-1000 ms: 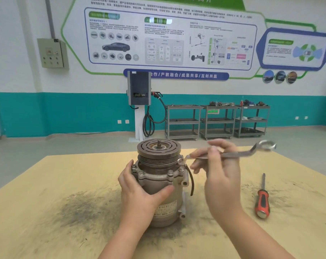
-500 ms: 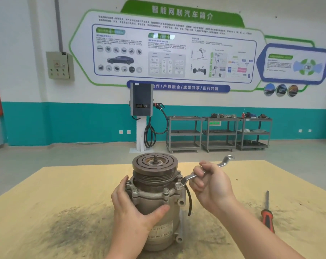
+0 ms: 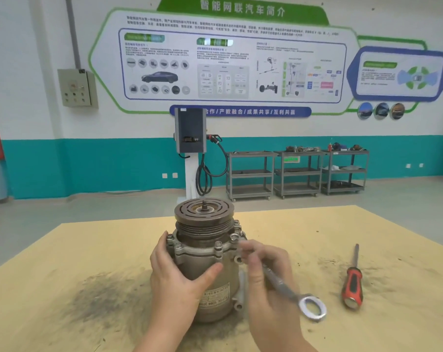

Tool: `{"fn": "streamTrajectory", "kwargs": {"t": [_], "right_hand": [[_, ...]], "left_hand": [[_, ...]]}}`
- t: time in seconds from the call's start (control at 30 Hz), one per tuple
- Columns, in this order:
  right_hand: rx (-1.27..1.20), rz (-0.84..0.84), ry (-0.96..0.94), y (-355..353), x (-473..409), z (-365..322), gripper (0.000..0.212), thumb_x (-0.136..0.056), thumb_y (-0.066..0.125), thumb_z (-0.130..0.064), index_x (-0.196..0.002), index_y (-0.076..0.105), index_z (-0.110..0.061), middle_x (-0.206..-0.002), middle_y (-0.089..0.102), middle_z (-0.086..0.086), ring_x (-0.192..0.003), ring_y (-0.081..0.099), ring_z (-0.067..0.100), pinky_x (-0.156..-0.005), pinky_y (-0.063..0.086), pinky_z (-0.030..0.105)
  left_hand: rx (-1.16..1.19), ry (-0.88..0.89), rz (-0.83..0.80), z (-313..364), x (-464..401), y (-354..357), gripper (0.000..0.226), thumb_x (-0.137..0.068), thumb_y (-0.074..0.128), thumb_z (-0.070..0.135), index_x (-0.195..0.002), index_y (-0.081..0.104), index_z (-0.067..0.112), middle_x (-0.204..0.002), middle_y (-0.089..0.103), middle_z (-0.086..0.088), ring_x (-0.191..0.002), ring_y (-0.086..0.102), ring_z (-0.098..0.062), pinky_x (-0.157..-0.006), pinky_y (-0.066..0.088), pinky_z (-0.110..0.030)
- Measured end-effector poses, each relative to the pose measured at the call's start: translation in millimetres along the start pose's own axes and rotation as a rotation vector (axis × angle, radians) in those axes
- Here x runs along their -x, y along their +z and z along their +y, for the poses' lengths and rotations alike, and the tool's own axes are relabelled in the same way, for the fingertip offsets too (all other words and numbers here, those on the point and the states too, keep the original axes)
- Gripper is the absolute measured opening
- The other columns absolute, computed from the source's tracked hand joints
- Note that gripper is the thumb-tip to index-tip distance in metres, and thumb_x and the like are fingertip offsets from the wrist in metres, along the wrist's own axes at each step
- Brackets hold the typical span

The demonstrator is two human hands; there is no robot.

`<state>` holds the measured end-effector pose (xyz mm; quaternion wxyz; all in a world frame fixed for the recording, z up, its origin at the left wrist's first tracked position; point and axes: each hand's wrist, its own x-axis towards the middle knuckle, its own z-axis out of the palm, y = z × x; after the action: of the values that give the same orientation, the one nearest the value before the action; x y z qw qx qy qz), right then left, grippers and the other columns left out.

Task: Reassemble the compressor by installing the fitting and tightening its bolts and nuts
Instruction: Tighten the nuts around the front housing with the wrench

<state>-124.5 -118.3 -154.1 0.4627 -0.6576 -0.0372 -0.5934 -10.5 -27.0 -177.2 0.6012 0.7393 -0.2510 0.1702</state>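
A tan wooden surface [image 3: 88, 250] with a dark, sooty smear at lower left fills the bottom of the frame; behind it lie a grey floor, a white and teal wall with a large poster [image 3: 230, 62], a grey switch box [image 3: 76, 88] at upper left, one charging post [image 3: 191, 138] at centre, and three metal carts [image 3: 296, 174] to the right. One compressor [image 3: 205, 255] stands upright at centre. The left hand [image 3: 179, 278] grips its body. The blurred right hand [image 3: 268, 275] holds one wrench [image 3: 291, 290], partly hiding the compressor's right side. One red-handled screwdriver [image 3: 352, 283] lies at right.
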Motion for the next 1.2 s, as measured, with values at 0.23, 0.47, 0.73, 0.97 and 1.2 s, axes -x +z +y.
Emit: {"fn": "streamTrajectory", "kwargs": {"t": [0.23,0.47,0.73,0.97,1.2], "right_hand": [[0.429,-0.319,-0.258,24,-13,-14,0.018,-0.084,0.060,-0.035,-0.086,0.066,-0.018,-0.098,0.066,-0.009,-0.092,0.056,0.006,-0.079,0.044,0.015],[0.315,-0.284,-0.247,16,-43,-35,0.022,-0.086,0.052,-0.028,-0.089,0.067,-0.013,-0.089,0.067,-0.009,-0.084,0.062,0.008,-0.073,0.048,0.019],[-0.521,0.133,0.564,-10,-81,-11,0.027,-0.095,0.030,0.005,-0.105,0.046,-0.015,-0.065,0.067,0.011,-0.049,0.055,0.017,-0.052,0.046,0.027],[-0.683,0.155,0.763,-10,-84,17,0.018,-0.095,0.032,-0.002,-0.102,0.048,-0.007,-0.059,0.061,0.008,-0.045,0.051,0.015,-0.045,0.046,0.023],[-0.720,0.207,0.706,-12,-80,32,0.016,-0.096,0.032,-0.001,-0.088,0.044,-0.009,-0.060,0.059,0.007,-0.048,0.053,0.017,-0.049,0.047,0.024]], "left_hand": [[-0.025,-0.182,0.017,39,13,13,0.075,-0.086,0.031,0.041,-0.138,0.039,-0.012,-0.135,0.047,-0.032,-0.124,0.049,-0.048,-0.106,0.037,-0.040],[-0.182,-0.119,0.123,24,12,17,0.116,-0.061,0.051,0.077,-0.146,0.033,0.000,-0.150,0.034,-0.016,-0.139,0.033,-0.034,-0.109,0.031,-0.049],[-0.120,-0.080,-0.006,7,-13,11,0.113,-0.061,0.084,0.045,-0.149,0.020,0.015,-0.147,0.030,-0.003,-0.136,0.034,-0.025,-0.113,0.029,-0.049],[-0.110,-0.103,-0.004,8,-16,18,0.123,-0.044,0.066,0.070,-0.146,0.021,0.016,-0.142,0.030,-0.002,-0.132,0.037,-0.024,-0.111,0.032,-0.047],[-0.144,-0.119,-0.028,3,-28,30,0.118,-0.054,0.073,0.062,-0.147,0.012,0.022,-0.148,0.022,0.002,-0.136,0.034,-0.023,-0.114,0.029,-0.045]]}}
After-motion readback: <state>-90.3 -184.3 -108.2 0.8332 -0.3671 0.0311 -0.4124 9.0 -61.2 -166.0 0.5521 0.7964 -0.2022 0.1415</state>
